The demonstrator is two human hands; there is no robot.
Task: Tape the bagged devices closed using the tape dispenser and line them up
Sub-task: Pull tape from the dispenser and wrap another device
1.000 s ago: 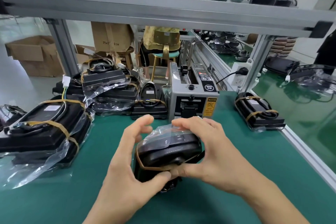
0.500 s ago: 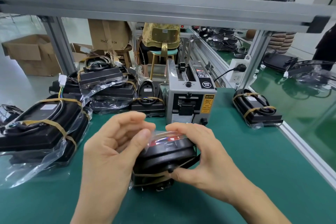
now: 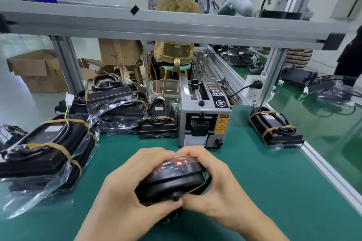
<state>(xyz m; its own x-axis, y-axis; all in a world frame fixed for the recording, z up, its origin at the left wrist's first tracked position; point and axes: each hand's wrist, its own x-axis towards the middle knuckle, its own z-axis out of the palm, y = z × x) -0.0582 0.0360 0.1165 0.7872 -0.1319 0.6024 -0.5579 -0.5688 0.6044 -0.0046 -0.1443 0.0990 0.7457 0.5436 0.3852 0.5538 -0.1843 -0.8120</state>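
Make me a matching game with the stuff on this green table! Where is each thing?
Things:
1. tape dispenser
2. bagged device being held
3. lone taped device
4. big taped device

Places:
A. far right, by the table edge
B. between both hands
C. left side
D. middle, behind the hands

Pairs: 1-D, 2-B, 3-A, 4-C

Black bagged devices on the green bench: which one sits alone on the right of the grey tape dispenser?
The taped black device by the right rail; the others lie left of the dispenser.
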